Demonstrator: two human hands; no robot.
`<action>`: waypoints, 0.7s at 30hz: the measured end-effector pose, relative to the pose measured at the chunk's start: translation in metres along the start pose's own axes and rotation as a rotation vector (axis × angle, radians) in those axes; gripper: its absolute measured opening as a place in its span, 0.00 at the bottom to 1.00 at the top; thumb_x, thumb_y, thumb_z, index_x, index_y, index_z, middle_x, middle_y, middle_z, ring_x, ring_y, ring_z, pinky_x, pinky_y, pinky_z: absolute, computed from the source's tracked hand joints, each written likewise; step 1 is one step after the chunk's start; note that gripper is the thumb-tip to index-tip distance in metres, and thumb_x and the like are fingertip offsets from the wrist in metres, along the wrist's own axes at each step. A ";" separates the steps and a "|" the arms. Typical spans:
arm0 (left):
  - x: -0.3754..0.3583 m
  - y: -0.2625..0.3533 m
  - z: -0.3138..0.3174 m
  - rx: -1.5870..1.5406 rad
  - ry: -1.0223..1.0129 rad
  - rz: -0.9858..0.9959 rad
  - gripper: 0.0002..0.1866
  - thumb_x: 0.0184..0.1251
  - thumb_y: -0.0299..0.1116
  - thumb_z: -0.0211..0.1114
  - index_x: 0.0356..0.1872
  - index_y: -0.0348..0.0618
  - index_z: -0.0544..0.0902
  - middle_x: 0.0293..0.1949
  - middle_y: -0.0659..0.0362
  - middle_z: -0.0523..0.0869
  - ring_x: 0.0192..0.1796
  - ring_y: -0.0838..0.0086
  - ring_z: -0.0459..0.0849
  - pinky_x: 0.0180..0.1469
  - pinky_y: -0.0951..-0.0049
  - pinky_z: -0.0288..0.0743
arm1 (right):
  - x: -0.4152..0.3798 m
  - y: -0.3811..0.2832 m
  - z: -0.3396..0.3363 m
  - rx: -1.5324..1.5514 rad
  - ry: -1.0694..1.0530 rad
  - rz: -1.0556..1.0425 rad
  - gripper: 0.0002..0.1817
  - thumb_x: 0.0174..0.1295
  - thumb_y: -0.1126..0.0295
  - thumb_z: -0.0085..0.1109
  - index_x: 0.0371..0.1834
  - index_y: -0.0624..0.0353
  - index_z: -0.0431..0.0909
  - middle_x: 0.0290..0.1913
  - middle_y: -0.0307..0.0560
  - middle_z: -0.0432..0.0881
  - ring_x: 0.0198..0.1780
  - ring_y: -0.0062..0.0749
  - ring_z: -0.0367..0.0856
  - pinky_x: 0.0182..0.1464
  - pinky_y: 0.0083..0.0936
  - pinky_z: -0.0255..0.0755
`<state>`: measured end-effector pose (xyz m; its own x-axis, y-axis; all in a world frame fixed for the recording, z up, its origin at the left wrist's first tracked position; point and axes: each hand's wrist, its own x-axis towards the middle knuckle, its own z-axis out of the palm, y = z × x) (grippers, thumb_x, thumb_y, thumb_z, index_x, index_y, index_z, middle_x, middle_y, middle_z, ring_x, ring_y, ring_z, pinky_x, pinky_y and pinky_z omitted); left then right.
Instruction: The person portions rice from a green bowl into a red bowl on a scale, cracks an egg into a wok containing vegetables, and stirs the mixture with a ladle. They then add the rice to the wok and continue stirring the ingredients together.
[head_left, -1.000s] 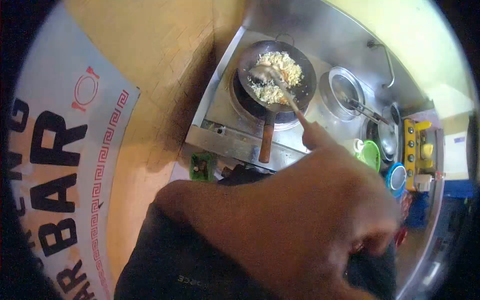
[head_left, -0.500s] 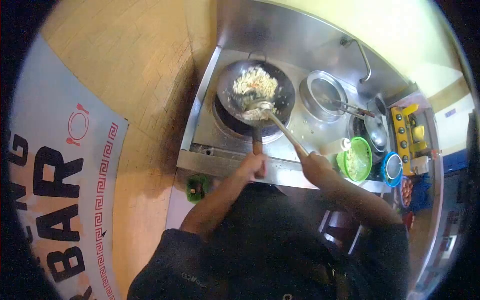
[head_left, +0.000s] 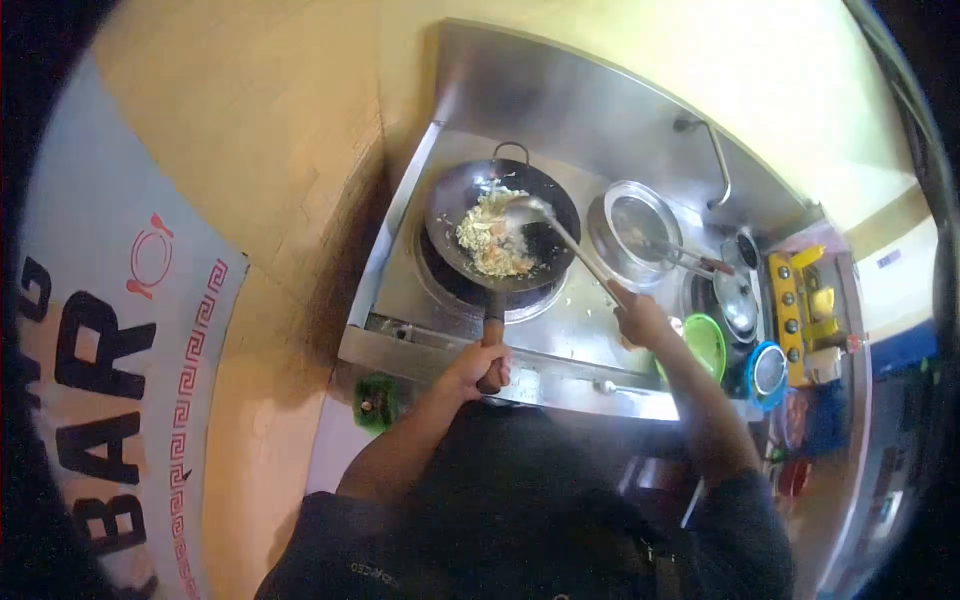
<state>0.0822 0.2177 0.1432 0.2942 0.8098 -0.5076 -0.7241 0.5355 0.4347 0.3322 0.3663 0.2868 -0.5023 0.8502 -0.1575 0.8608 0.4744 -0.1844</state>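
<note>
Since half a second ago: ladle (head_left: 545,222) lifted off the rice, wok (head_left: 502,232) nudged back on the burner. Left hand (head_left: 478,367) fingers clamp the wok handle; right hand (head_left: 637,316) fingers grip the ladle shaft. Mid-toss, I judge; next, scoop under rice.

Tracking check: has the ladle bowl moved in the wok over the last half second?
Yes. The ladle bowl went from the wok rim nearest the handle up toward the far-right side.
</note>
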 end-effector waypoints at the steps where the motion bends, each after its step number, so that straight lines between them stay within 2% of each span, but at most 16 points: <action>1: 0.000 0.000 -0.005 -0.065 0.027 0.006 0.06 0.61 0.27 0.61 0.32 0.39 0.73 0.23 0.60 0.74 0.21 0.74 0.74 0.23 0.72 0.73 | 0.007 0.004 0.015 0.127 -0.014 0.040 0.30 0.60 0.71 0.50 0.68 0.48 0.62 0.40 0.73 0.78 0.44 0.64 0.78 0.50 0.47 0.72; 4: 0.012 -0.007 -0.023 -0.193 0.005 -0.057 0.06 0.62 0.27 0.62 0.33 0.39 0.73 0.24 0.61 0.73 0.22 0.75 0.73 0.24 0.72 0.73 | 0.044 0.001 0.066 0.139 0.041 0.188 0.29 0.62 0.69 0.51 0.69 0.48 0.63 0.37 0.68 0.81 0.41 0.58 0.81 0.45 0.41 0.74; 5: 0.012 -0.007 -0.023 -0.144 0.015 -0.026 0.06 0.62 0.27 0.62 0.33 0.39 0.73 0.24 0.61 0.73 0.22 0.75 0.73 0.24 0.72 0.74 | 0.055 0.001 0.078 0.292 -0.023 0.223 0.32 0.61 0.70 0.49 0.71 0.47 0.57 0.42 0.70 0.80 0.46 0.60 0.80 0.50 0.44 0.72; 7: 0.009 -0.003 -0.026 -0.040 0.045 0.041 0.06 0.62 0.27 0.62 0.33 0.40 0.73 0.24 0.61 0.73 0.21 0.75 0.73 0.23 0.73 0.74 | 0.050 -0.006 0.057 0.415 -0.180 0.155 0.32 0.62 0.71 0.47 0.72 0.47 0.57 0.42 0.70 0.80 0.46 0.61 0.80 0.50 0.44 0.72; 9: 0.003 0.002 -0.029 -0.036 0.060 0.016 0.06 0.61 0.27 0.62 0.34 0.40 0.73 0.24 0.61 0.73 0.21 0.75 0.74 0.23 0.72 0.74 | 0.025 -0.050 -0.001 0.555 -0.390 0.344 0.30 0.62 0.69 0.48 0.71 0.49 0.58 0.40 0.70 0.80 0.45 0.59 0.81 0.49 0.45 0.72; 10: 0.006 0.002 -0.027 -0.040 0.055 -0.003 0.06 0.61 0.27 0.63 0.35 0.40 0.74 0.24 0.61 0.74 0.21 0.75 0.74 0.23 0.72 0.74 | 0.037 -0.041 0.015 0.432 -0.193 0.167 0.30 0.62 0.68 0.49 0.71 0.48 0.58 0.36 0.66 0.81 0.39 0.54 0.81 0.43 0.43 0.73; 12: 0.012 -0.011 -0.036 0.059 0.043 0.003 0.06 0.61 0.29 0.62 0.34 0.41 0.74 0.23 0.60 0.75 0.21 0.74 0.75 0.23 0.72 0.75 | 0.056 0.001 0.100 0.187 0.169 -0.135 0.30 0.63 0.66 0.51 0.70 0.48 0.60 0.28 0.58 0.82 0.28 0.43 0.82 0.33 0.39 0.75; 13: 0.014 -0.008 -0.036 0.058 0.029 0.034 0.06 0.62 0.29 0.62 0.33 0.41 0.74 0.23 0.60 0.75 0.21 0.75 0.76 0.23 0.72 0.75 | 0.077 0.015 0.128 0.152 0.321 -0.244 0.27 0.66 0.64 0.49 0.70 0.50 0.62 0.21 0.44 0.74 0.17 0.30 0.72 0.21 0.28 0.70; 16: 0.008 0.002 -0.036 0.027 0.049 0.056 0.06 0.62 0.30 0.62 0.32 0.41 0.75 0.22 0.60 0.76 0.20 0.75 0.76 0.22 0.72 0.74 | 0.043 -0.048 0.016 0.604 -0.340 0.281 0.27 0.66 0.65 0.47 0.69 0.54 0.61 0.30 0.63 0.80 0.30 0.51 0.81 0.36 0.39 0.75; 17: 0.008 0.003 -0.034 0.007 0.058 0.045 0.06 0.62 0.31 0.62 0.31 0.41 0.75 0.22 0.61 0.76 0.19 0.75 0.76 0.21 0.72 0.74 | 0.030 -0.038 0.012 0.717 -0.402 0.319 0.27 0.65 0.68 0.46 0.69 0.50 0.61 0.29 0.65 0.80 0.31 0.60 0.80 0.37 0.44 0.75; 20: 0.021 -0.006 -0.048 0.103 0.056 0.051 0.07 0.62 0.32 0.64 0.32 0.41 0.75 0.22 0.61 0.77 0.18 0.75 0.76 0.20 0.71 0.73 | 0.028 0.001 0.094 0.217 0.111 -0.195 0.27 0.66 0.67 0.47 0.70 0.48 0.61 0.19 0.47 0.74 0.17 0.34 0.74 0.21 0.31 0.72; 21: 0.020 -0.006 -0.045 0.046 0.048 0.057 0.08 0.61 0.32 0.64 0.33 0.42 0.75 0.23 0.62 0.77 0.17 0.74 0.76 0.19 0.71 0.73 | 0.047 0.011 0.124 0.265 0.206 -0.207 0.26 0.66 0.66 0.49 0.69 0.46 0.63 0.17 0.40 0.68 0.14 0.22 0.69 0.15 0.25 0.67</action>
<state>0.0645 0.2204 0.0973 0.2225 0.8275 -0.5155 -0.7090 0.5002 0.4970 0.3081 0.3828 0.1569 -0.6132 0.7833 0.1027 0.6782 0.5886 -0.4401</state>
